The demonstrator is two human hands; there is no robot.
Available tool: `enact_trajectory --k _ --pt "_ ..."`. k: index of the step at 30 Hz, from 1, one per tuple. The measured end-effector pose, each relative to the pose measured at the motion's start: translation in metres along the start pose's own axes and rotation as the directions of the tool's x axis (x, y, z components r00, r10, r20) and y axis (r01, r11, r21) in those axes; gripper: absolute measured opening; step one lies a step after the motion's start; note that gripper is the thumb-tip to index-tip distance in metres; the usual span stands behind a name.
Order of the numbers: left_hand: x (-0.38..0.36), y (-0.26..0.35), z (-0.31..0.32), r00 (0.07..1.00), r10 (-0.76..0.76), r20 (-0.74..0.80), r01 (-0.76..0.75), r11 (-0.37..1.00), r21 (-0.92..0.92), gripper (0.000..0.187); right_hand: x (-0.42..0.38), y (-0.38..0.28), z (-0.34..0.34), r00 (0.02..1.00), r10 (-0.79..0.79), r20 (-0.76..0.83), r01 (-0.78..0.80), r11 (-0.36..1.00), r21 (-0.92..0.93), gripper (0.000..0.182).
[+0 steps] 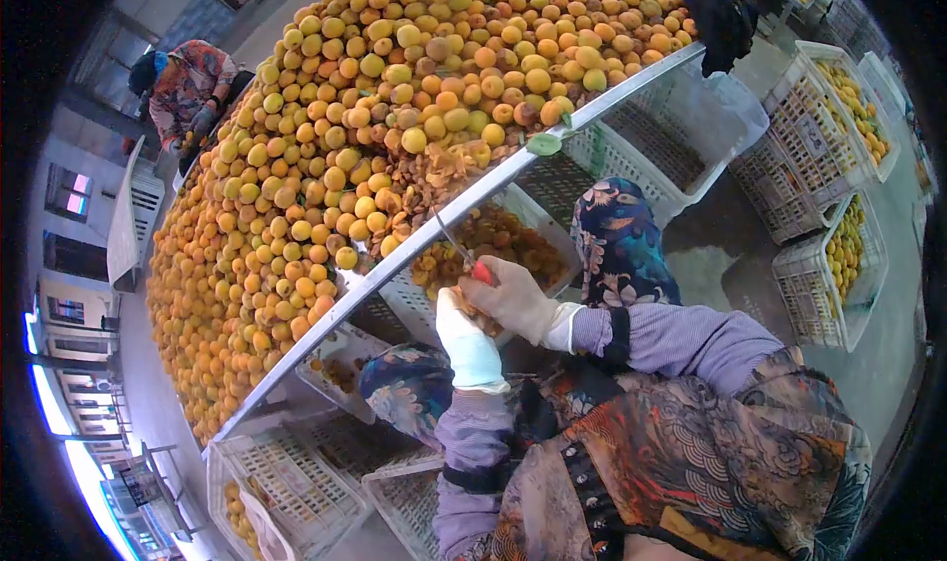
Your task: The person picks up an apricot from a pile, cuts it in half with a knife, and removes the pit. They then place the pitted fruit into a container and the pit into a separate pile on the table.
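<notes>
My right hand (518,299), gloved, is closed around the red handle of a small knife (482,272). Its thin blade points up and away, toward the table edge. Beside it, my left hand (464,334), also in a white glove, is closed on an apricot (475,309), mostly hidden by the fingers. Both hands are close together above a white crate holding cut apricot pieces (508,240). Straight ahead, a large heap of whole apricots (345,117) covers the sloping table. Torn apricot pieces (454,166) lie near its metal edge (395,262).
White crates (296,482) stand at lower left and under the table. More stacked crates (799,151) with yellow fruit are at right. A green leaf (544,145) lies on the table edge, a black bag (715,18) hangs at its corner. Another person (187,92) works at far left.
</notes>
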State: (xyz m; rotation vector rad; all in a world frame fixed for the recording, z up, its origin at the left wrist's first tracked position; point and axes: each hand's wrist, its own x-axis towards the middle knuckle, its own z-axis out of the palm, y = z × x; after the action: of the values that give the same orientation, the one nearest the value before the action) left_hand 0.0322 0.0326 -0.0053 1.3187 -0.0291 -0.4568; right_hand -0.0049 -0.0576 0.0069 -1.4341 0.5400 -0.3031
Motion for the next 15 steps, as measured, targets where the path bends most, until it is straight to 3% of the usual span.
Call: enact_trajectory --k 3,4,5,7,8,9,10,15 --pt "-0.012 0.008 -0.001 1.000 0.022 0.022 -0.023 0.998 0.062 0.027 0.005 0.003 -0.006 0.999 0.040 0.033 -0.042 0.998 0.046 0.026" --pt "-0.013 0.005 -0.005 0.972 0.209 0.103 -0.233 0.883 0.408 0.027 0.003 0.000 -0.008 0.998 0.053 0.042 -0.056 0.995 0.087 0.024" --pt "-0.012 0.004 -0.008 0.906 0.347 0.242 -0.415 0.612 0.674 0.027 0.003 -0.002 -0.010 0.997 0.063 0.051 -0.069 0.990 0.126 0.022" --pt "-0.007 0.009 -0.013 0.925 0.281 0.255 -0.379 0.685 0.622 0.027 0.007 -0.002 -0.012 0.998 0.059 0.030 -0.064 0.980 0.190 0.021" --pt "-0.005 0.010 -0.014 0.976 0.037 0.212 -0.045 0.998 0.034 0.029 0.009 -0.001 -0.012 0.998 0.065 0.008 -0.065 0.965 0.255 0.020" --pt "-0.003 0.010 -0.017 0.927 -0.180 0.330 0.344 0.758 -0.554 0.034 0.010 -0.003 -0.014 0.998 0.059 0.015 -0.061 0.964 0.257 0.020" --pt "0.002 0.007 -0.019 0.926 -0.178 0.332 0.341 0.771 -0.537 0.046 0.011 -0.005 -0.017 0.999 0.048 0.006 -0.048 0.968 0.245 0.021" --pt "-0.002 0.010 -0.021 0.929 -0.145 0.341 0.318 0.784 -0.533 0.047 0.024 0.002 -0.018 1.000 0.000 0.009 -0.002 0.989 0.145 0.023"
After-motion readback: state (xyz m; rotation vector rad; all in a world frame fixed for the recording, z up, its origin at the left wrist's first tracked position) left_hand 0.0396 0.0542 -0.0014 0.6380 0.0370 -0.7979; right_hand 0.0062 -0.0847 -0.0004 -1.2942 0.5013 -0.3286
